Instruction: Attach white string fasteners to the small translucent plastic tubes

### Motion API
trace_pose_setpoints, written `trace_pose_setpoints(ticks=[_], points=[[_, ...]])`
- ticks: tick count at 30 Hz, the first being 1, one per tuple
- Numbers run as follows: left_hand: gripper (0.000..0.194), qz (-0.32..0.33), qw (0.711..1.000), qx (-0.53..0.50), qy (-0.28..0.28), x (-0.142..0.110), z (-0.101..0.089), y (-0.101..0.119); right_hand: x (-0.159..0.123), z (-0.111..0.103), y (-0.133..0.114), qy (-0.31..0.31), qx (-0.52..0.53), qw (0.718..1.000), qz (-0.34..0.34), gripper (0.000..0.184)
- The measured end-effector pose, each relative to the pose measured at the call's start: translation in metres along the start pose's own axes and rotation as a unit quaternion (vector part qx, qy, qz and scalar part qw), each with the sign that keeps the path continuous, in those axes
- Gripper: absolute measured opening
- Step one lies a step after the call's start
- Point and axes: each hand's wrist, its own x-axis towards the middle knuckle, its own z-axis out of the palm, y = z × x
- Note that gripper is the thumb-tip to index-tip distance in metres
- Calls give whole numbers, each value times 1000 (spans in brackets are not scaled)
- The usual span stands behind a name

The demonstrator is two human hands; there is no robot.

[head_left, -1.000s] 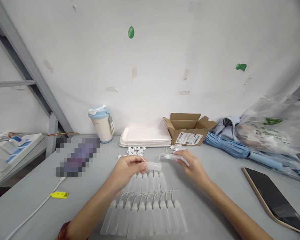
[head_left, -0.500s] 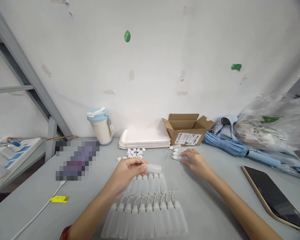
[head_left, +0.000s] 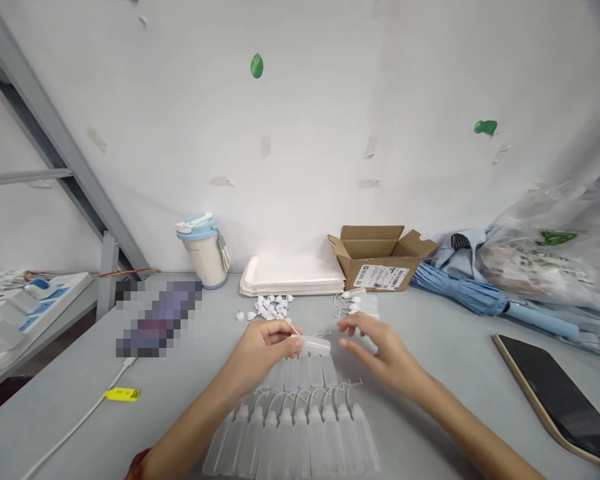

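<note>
A small translucent squeeze bottle (head_left: 317, 345) lies sideways in the pinch of my left hand (head_left: 267, 347), its bottom end pointing right. Just right of that end, my right hand (head_left: 377, 340) holds nothing, its thumb and fingers parted. Below, similar squeeze bottles (head_left: 300, 443) with curved thin tubes stand side by side in a front row, and a second row (head_left: 305, 371) sits behind it, partly hidden by my left hand. Beyond my hands is a heap of small white caps (head_left: 270, 308). Several filled-looking small bottles (head_left: 365, 307) lie behind my right hand.
Along the wall stand a lidded cup (head_left: 205, 257), a stack of white padded envelopes (head_left: 295, 275) and an opened cardboard box (head_left: 380, 267). A blue umbrella (head_left: 460, 290) and plastic bags (head_left: 540, 247) lie at right, with a phone (head_left: 555, 393) nearer. A white cable (head_left: 80, 427) crosses the left side.
My right hand has left the small bottles near the box and come left and nearer, towards the bottle in my left hand. That bottle now tilts slightly, its bottom end lower.
</note>
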Motion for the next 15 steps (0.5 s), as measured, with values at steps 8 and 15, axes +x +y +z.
trace_pose_setpoints(ticks=[8,15], points=[[17,27,998,-33,-48,1,8,-7,-15,21,-35,-81,69,993,-46,26],[21,15,999,-44,-24,-1,11,-7,-18,27,-29,4,40,993,-107,28]])
